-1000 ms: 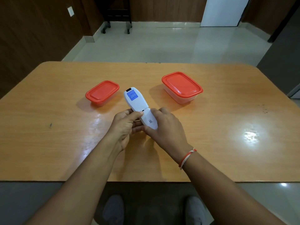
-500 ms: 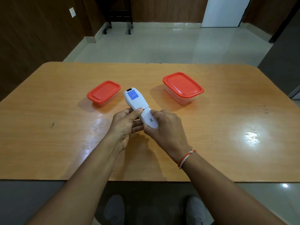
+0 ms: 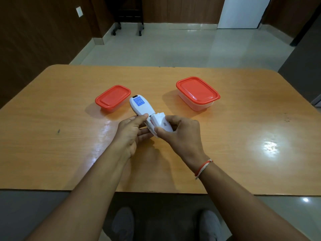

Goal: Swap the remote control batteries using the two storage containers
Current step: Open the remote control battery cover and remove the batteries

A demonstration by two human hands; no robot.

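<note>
The right hand [image 3: 180, 134] has its grip closed on the white plastic battery cover [image 3: 160, 121], pinched between thumb and fingers and tilted up off the white, rounded plastic remote control [image 3: 141, 106]. The left hand [image 3: 130, 133] grips the near end of that remote, thumb on top, holding it back-side up just above the glossy orange wooden tabletop [image 3: 52, 136]. To finish this step well, the left hand should brace the remote firmly while the right draws the cover clear, keeping the opened bay level so nothing spills. Left of the remote, just beside it, sits a small red-lidded clear plastic container [image 3: 112, 98]; right of it, further off, a larger red-lidded clear plastic container [image 3: 198, 93]. Both are shut. Only a reddish hint shows inside the bay; batteries cannot be made out, nor either container's contents.
</note>
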